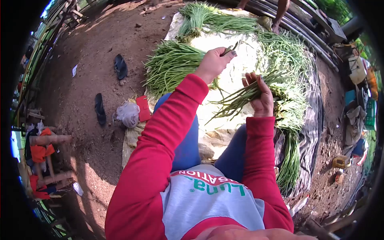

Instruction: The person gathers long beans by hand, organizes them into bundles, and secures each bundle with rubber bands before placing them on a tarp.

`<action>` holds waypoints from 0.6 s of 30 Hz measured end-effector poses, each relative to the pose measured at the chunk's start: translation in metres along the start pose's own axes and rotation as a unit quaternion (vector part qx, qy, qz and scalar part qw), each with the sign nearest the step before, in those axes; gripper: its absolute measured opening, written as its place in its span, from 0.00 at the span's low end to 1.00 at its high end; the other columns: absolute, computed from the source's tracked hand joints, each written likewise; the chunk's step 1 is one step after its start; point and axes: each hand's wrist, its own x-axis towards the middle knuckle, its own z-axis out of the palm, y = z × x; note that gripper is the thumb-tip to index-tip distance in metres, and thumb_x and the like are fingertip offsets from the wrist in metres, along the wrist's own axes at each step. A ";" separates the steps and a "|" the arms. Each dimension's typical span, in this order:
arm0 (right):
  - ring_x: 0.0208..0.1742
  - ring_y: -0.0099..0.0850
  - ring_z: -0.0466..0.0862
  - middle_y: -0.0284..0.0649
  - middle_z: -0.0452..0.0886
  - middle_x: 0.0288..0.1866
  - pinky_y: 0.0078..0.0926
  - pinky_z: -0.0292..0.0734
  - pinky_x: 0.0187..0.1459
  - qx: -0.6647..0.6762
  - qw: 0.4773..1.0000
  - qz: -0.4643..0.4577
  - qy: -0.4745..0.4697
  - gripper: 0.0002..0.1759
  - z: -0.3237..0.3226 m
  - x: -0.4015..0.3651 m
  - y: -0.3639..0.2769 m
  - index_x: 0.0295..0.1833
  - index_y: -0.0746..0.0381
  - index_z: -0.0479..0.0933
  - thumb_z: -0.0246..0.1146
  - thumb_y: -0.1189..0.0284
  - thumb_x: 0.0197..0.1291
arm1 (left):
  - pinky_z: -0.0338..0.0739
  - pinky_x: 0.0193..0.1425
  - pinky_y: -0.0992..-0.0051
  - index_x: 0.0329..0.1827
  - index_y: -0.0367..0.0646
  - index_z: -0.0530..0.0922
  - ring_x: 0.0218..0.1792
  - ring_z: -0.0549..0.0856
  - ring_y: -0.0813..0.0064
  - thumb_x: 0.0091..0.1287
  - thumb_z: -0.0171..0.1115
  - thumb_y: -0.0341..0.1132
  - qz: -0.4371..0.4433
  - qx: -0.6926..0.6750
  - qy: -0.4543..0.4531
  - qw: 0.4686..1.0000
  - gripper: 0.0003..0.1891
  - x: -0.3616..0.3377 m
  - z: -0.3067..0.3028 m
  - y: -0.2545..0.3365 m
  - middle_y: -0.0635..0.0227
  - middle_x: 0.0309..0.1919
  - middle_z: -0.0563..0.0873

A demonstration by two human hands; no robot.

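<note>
My left hand point(217, 63) is raised over the pale sheet point(244, 50), its thumb and fingers pinched on a dark green long bean point(228, 50). In my right hand point(262, 98) lies a loose bunch of long beans point(240, 97), fingers curled around it and the thin ends pointing left. Beyond and left of my left hand rests a thick pile of green long beans point(172, 64). Paler, scattered beans point(286, 52) spread along the sheet's right side, with more beans point(292, 105) just right of my right hand.
Another heap of beans point(200, 18) lies at the sheet's far end, near another person's foot point(276, 27). A tied bean bundle point(291, 164) sits at the right. Dark slippers point(120, 67), a plastic bag point(129, 115) and a red piece point(143, 108) lie left; poles point(308, 38) border the far right.
</note>
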 end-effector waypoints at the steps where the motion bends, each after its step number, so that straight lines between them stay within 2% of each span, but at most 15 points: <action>1: 0.58 0.41 0.82 0.51 0.82 0.56 0.48 0.72 0.71 0.008 1.000 0.003 -0.011 0.18 0.003 -0.001 0.002 0.60 0.73 0.74 0.61 0.71 0.71 | 0.71 0.31 0.82 0.45 0.40 0.85 0.26 0.75 0.87 0.69 0.69 0.37 0.004 0.028 -0.031 0.999 0.09 -0.002 0.009 -0.008 0.78 0.27 0.82; 2: 0.57 0.40 0.82 0.50 0.83 0.54 0.45 0.74 0.69 0.016 0.999 0.012 -0.027 0.19 0.004 0.000 0.004 0.61 0.72 0.74 0.61 0.71 0.71 | 0.72 0.32 0.82 0.43 0.39 0.86 0.26 0.76 0.88 0.66 0.73 0.35 0.010 0.058 -0.056 0.997 0.09 -0.009 0.018 -0.016 0.77 0.28 0.83; 3: 0.55 0.39 0.83 0.50 0.83 0.53 0.42 0.77 0.64 0.002 0.997 0.035 -0.064 0.19 0.003 0.001 0.001 0.61 0.72 0.75 0.61 0.70 0.72 | 0.77 0.39 0.80 0.45 0.38 0.87 0.33 0.82 0.85 0.63 0.75 0.32 -0.039 0.017 -0.102 0.994 0.11 -0.014 0.026 -0.016 0.72 0.34 0.88; 4: 0.53 0.38 0.84 0.49 0.84 0.52 0.38 0.80 0.60 -0.013 0.993 0.062 -0.104 0.20 0.002 0.004 0.001 0.62 0.71 0.75 0.61 0.68 0.73 | 0.80 0.43 0.78 0.45 0.37 0.87 0.37 0.86 0.82 0.63 0.75 0.31 -0.031 0.062 -0.098 0.993 0.11 -0.020 0.035 -0.016 0.68 0.38 0.90; 5: 0.48 0.36 0.85 0.50 0.84 0.52 0.33 0.82 0.50 -0.015 0.993 0.058 -0.100 0.21 -0.003 0.008 0.008 0.63 0.71 0.74 0.59 0.66 0.74 | 0.80 0.44 0.78 0.46 0.36 0.87 0.38 0.86 0.80 0.63 0.74 0.30 -0.058 0.090 -0.092 0.990 0.10 -0.022 0.041 -0.014 0.67 0.38 0.90; 6: 0.45 0.35 0.85 0.51 0.84 0.50 0.33 0.83 0.47 -0.012 0.997 0.047 -0.066 0.22 0.007 0.005 0.010 0.61 0.71 0.75 0.59 0.63 0.74 | 0.81 0.46 0.77 0.46 0.36 0.87 0.38 0.86 0.79 0.64 0.74 0.30 -0.084 0.118 -0.084 0.986 0.10 -0.024 0.046 -0.013 0.67 0.38 0.90; 7: 0.45 0.35 0.85 0.51 0.84 0.50 0.33 0.83 0.47 -0.010 0.998 0.036 -0.048 0.22 0.007 0.007 0.012 0.60 0.71 0.75 0.59 0.62 0.74 | 0.81 0.46 0.77 0.46 0.36 0.87 0.39 0.86 0.80 0.65 0.72 0.29 -0.074 0.075 -0.085 0.991 0.09 -0.026 0.050 -0.011 0.66 0.39 0.90; 8: 0.45 0.36 0.86 0.51 0.84 0.49 0.33 0.83 0.48 -0.007 0.999 0.026 -0.032 0.22 0.008 0.007 0.012 0.59 0.70 0.75 0.59 0.61 0.74 | 0.71 0.28 0.82 0.44 0.39 0.87 0.27 0.79 0.89 0.66 0.73 0.37 -0.042 0.042 -0.089 0.994 0.11 -0.027 0.051 -0.012 0.74 0.31 0.88; 10: 0.47 0.37 0.86 0.49 0.84 0.47 0.34 0.84 0.47 0.026 0.999 0.014 -0.040 0.25 0.011 0.008 0.011 0.58 0.71 0.74 0.61 0.57 0.73 | 0.70 0.28 0.83 0.44 0.39 0.87 0.26 0.78 0.89 0.66 0.73 0.36 -0.073 0.044 -0.077 0.993 0.10 -0.024 0.053 -0.011 0.75 0.30 0.87; 12: 0.48 0.38 0.86 0.48 0.84 0.46 0.35 0.85 0.47 0.048 0.999 0.001 -0.009 0.25 0.012 0.009 0.013 0.56 0.69 0.74 0.61 0.56 0.72 | 0.70 0.28 0.83 0.43 0.39 0.87 0.26 0.77 0.89 0.66 0.73 0.35 -0.062 0.032 -0.084 0.994 0.09 -0.013 0.052 -0.027 0.76 0.29 0.86; 14: 0.48 0.38 0.86 0.45 0.84 0.45 0.37 0.85 0.50 0.056 0.997 0.028 -0.034 0.21 0.005 0.009 0.009 0.53 0.67 0.75 0.62 0.58 0.72 | 0.68 0.30 0.84 0.43 0.40 0.87 0.25 0.75 0.89 0.66 0.72 0.33 -0.059 0.014 -0.085 0.995 0.08 -0.010 0.049 -0.035 0.77 0.27 0.84; 18: 0.46 0.36 0.84 0.43 0.83 0.42 0.42 0.84 0.54 0.105 0.994 0.010 0.040 0.17 -0.001 0.013 0.007 0.51 0.65 0.75 0.63 0.61 0.72 | 0.68 0.30 0.83 0.44 0.41 0.86 0.26 0.75 0.88 0.66 0.72 0.33 -0.064 0.024 -0.067 0.995 0.07 -0.011 0.039 -0.023 0.77 0.27 0.84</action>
